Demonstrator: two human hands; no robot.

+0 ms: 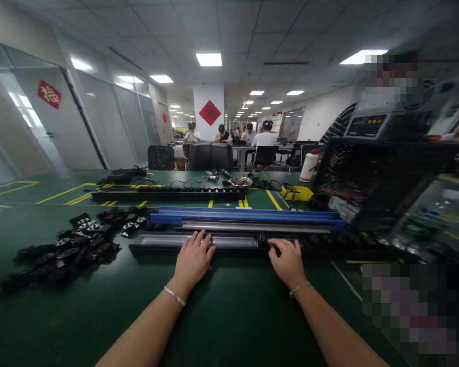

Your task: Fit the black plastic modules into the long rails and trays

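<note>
A long black channel [229, 251] with a silvery strip [160, 240] along its top lies across the green table in front of me. My left hand [193, 260] rests on it, fingers stretched out over the strip. Further right, my right hand [289, 261] curls its thumb and fingers at a small black part [262, 239] seated on the channel. Its fingertips are partly hidden against the dark material. Just behind lie a second silvery bar [252, 227] and a long blue rail [248, 216]. A pile of black parts with cables [72, 244] lies to the left.
Another long black channel [168, 194] lies further back, near a metal bowl [240, 182]. At right stand a white bottle [309, 167], a yellow object [297, 192] and a large black open case [382, 178]. A person in a striped sleeve [338, 122] is behind it.
</note>
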